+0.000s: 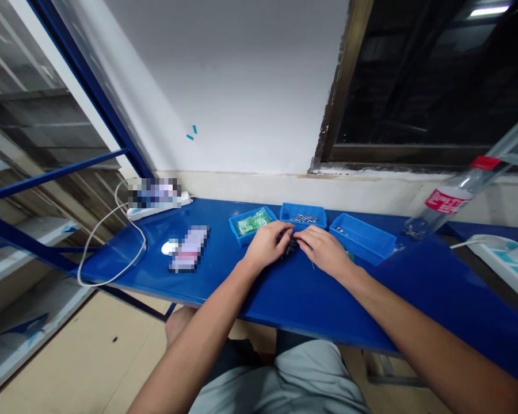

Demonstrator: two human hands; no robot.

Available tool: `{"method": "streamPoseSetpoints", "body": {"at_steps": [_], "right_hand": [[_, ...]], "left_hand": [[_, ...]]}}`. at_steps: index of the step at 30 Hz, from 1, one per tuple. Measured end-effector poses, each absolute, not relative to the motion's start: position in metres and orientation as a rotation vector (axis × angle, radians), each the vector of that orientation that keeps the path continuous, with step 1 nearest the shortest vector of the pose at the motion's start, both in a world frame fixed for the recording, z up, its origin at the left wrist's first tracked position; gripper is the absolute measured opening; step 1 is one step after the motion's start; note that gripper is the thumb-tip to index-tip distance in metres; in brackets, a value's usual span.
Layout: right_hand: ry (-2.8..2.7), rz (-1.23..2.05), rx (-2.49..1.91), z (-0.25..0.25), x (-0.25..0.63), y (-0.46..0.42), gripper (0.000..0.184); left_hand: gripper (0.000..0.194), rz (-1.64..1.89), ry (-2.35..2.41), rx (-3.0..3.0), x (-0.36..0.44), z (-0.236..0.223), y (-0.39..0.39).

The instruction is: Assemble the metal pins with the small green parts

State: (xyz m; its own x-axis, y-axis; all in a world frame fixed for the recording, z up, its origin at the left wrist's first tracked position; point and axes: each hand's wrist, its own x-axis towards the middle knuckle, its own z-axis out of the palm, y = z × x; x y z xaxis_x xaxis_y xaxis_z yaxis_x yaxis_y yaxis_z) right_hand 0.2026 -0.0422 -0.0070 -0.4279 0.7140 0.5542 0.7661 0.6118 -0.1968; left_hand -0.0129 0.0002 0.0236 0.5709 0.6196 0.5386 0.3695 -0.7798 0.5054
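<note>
Both my hands rest on the blue table, close together, in front of three small blue trays. My left hand and my right hand have their fingers curled around a small dark object between them; I cannot make out what it is. The left tray holds green parts. The middle tray holds small metal pieces. The right tray looks nearly bare, with a small item at its far end.
A clear plastic bottle with a red label leans at the right. A white power strip with a looping cable lies at the back left. A small white object sits near a blurred item. Blue metal shelving stands at left.
</note>
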Motion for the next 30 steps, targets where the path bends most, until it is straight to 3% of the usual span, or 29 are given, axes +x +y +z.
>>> {"method": "streamPoseSetpoints", "body": {"at_steps": [16, 25, 30], "right_hand": [[-2.309, -0.027, -1.127, -0.012, 0.201, -0.041, 0.027], [-2.028, 0.037, -1.101, 0.001, 0.198, -0.046, 0.024], [-1.742, 0.152, -1.119, 0.009, 0.191, -0.052, 0.019]], "left_hand": [[0.025, 1.0, 0.835, 2.478, -0.011, 0.019, 0.002], [0.025, 1.034, 0.835, 2.441, -0.011, 0.018, 0.002], [0.05, 0.979, 0.768, 2.301, -0.007, 0.012, -0.001]]}}
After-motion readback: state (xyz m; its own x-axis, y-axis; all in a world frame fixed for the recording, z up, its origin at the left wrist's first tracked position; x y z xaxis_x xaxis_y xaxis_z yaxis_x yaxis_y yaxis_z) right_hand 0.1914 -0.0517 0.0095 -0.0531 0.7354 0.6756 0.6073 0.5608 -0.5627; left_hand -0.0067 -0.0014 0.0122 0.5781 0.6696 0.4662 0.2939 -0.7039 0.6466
